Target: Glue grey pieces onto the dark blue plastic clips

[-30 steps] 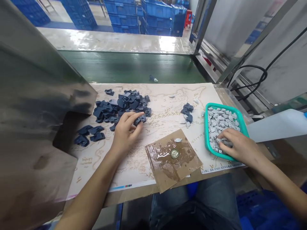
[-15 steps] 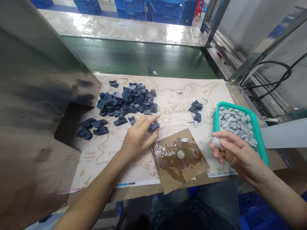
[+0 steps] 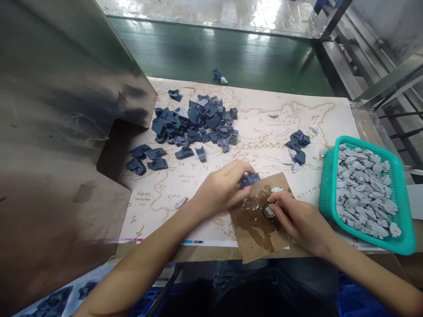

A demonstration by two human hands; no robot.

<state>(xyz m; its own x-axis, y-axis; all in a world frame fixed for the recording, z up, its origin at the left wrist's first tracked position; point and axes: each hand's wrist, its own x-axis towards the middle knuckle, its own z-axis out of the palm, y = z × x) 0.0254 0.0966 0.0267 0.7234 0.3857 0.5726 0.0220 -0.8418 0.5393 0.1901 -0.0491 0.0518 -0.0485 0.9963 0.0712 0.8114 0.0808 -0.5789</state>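
Observation:
My left hand (image 3: 228,185) is closed on a dark blue plastic piece (image 3: 250,179), held at the upper edge of a wet brown cardboard square (image 3: 253,233). My right hand (image 3: 294,218) pinches a small light grey piece (image 3: 270,211) at a bottle cap (image 3: 265,214) lying on that cardboard. Fingers partly cover the cap and the grey piece. Another pale grey piece (image 3: 276,189) rests on the cardboard, just above my right fingertips. A heap of dark blue pieces (image 3: 205,116) lies beyond my left hand.
On the right stands a green basket (image 3: 408,233) full of light grey pieces (image 3: 363,189). A few dark blue pieces (image 3: 297,140) lie left of it. A metal panel (image 3: 66,154) rises at left. Behind the map-printed sheet (image 3: 261,145) runs a green belt (image 3: 185,50).
My right hand has moved left from beside the basket to the bottle cap with its grey piece. My left hand has brought the blue piece right, over the cardboard's edge. The view has tilted down.

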